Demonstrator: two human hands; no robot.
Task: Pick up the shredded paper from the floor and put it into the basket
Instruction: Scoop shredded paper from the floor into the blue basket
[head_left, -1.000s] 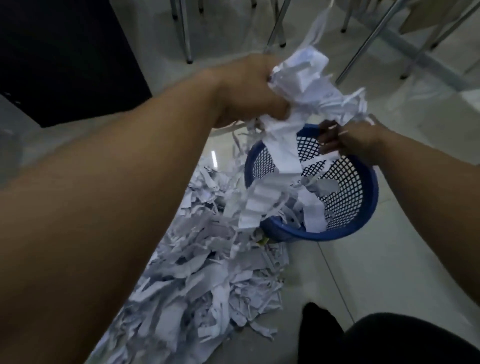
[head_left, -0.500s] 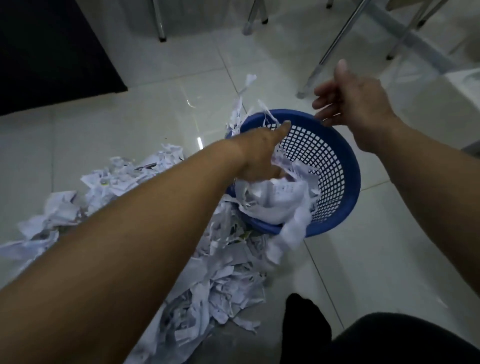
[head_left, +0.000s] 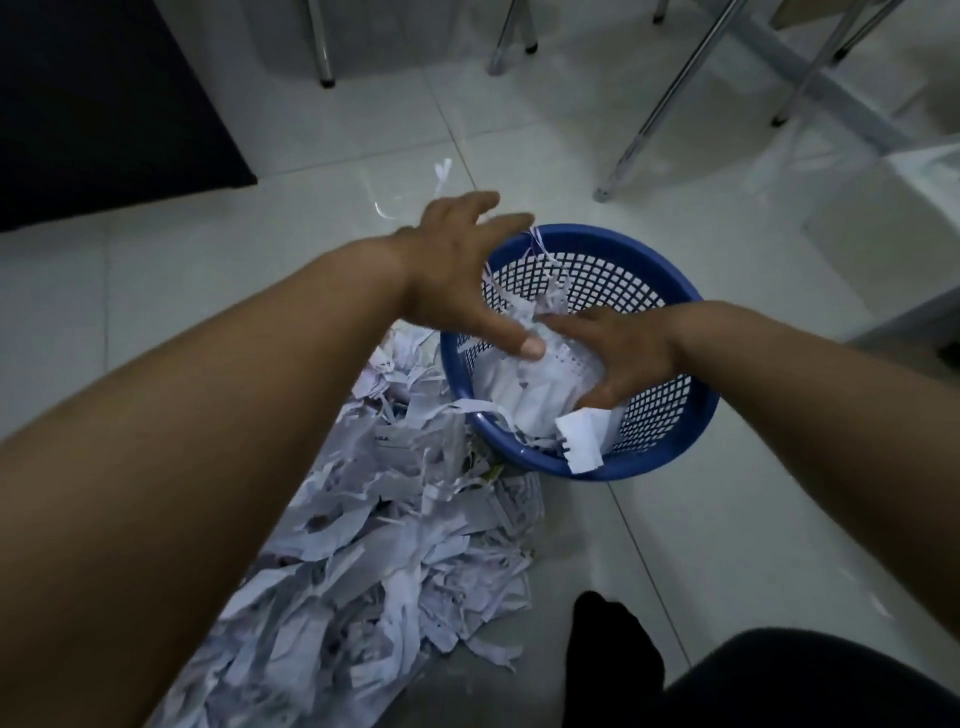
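Room: pale glossy tiled floor (head_left: 701, 561), metal chair legs (head_left: 670, 98) at the far side, a dark panel (head_left: 104, 93) at far left
Basket: blue mesh basket (head_left: 623, 234) stands on the floor straight ahead of the person
Paper inside: a white wad (head_left: 524, 400) lies against the basket's near wall, and one strip hangs over the near rim
Left grip (head_left: 457, 270): released, fingers spread over the left rim, thumb tip touching the wad
Right grip (head_left: 618, 348): released, flat fingers pressing down on the wad inside the basket
Floor pile (head_left: 395, 525): shredded paper touching the basket's near-left side, its long axis running from the basket back toward the person's left
Key relation: the pile lies below both grips and nearer to the person; the left grip is the nearer one, the right is further across the basket
Step, as judged: tamping one load, with most of the paper yet to be lifted
Next move, as judged: reach back and down to the left, scooping along the pile's length
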